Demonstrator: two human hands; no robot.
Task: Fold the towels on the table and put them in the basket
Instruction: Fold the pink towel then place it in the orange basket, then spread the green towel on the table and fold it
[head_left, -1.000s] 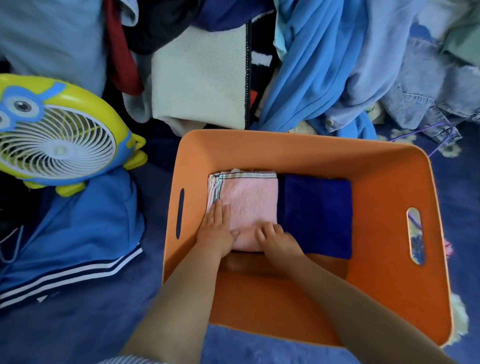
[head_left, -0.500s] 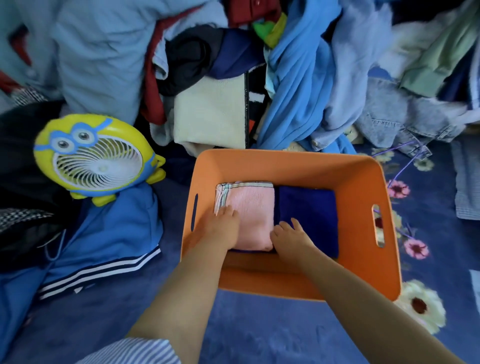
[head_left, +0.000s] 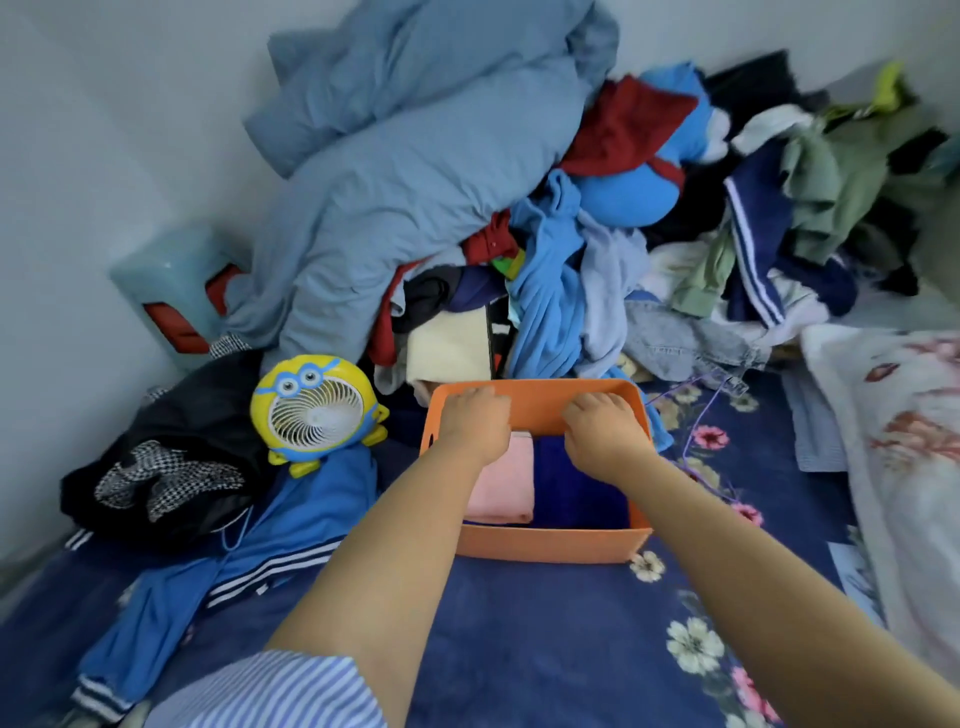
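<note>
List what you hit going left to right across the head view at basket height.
Black and checkered clothes → yellow minion fan → left hand on the orange basket, pink towel → dark blue towel → right hand → floral blanket.

Clothes pile crowds the basket's far rim, fan stands just beside its left wall — bare floral blanket lies open on the near side
</note>
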